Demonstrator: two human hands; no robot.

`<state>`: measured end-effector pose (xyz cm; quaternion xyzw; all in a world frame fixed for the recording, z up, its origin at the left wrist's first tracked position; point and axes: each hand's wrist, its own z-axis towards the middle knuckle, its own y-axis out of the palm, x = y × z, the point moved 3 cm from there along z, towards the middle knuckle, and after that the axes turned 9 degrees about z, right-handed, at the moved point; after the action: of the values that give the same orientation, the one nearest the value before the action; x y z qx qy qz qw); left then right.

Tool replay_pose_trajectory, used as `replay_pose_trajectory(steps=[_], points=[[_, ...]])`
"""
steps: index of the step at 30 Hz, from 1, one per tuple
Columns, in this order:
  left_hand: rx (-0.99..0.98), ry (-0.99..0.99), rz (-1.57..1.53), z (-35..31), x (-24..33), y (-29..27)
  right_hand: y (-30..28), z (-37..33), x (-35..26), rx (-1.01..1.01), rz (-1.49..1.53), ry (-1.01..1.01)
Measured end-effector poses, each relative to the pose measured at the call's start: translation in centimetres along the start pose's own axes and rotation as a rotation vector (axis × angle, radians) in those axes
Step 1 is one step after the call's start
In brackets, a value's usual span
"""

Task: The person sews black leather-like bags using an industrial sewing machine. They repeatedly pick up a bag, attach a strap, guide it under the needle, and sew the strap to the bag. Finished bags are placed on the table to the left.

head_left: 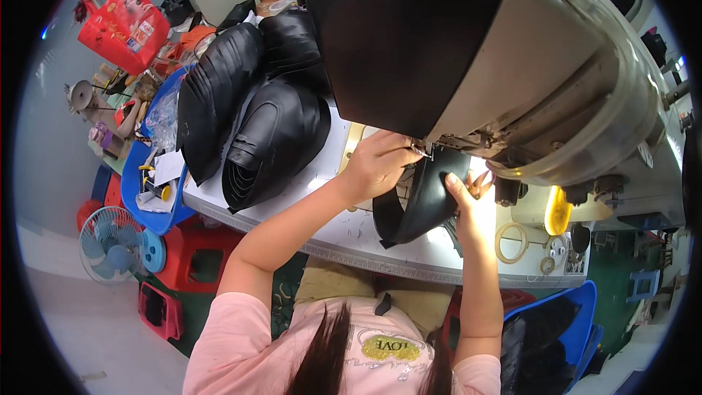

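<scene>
I see my left hand (376, 164) pinching the black piece (423, 201) under the needle (424, 150); right hand (462, 201) presses it flat on the table (344, 230); fingertips that near could get stitched.

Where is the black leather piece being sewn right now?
In the head view, the black leather piece lies centre-right on the white table, under the sewing machine, between both hands.
</scene>
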<state>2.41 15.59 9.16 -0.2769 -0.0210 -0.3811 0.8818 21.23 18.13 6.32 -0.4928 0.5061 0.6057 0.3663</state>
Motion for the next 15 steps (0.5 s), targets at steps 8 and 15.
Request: replay_pose_trajectory(steps=[8,15], points=[[0.076,-0.035,-0.008,-0.1,-1.3,1.3,-2.1,-4.0,-4.1,0.064,-0.663,-0.55],[0.084,-0.015,0.037,0.2,-0.9,0.7,-22.6,-8.7,-21.4,0.931,-1.159,-1.388]])
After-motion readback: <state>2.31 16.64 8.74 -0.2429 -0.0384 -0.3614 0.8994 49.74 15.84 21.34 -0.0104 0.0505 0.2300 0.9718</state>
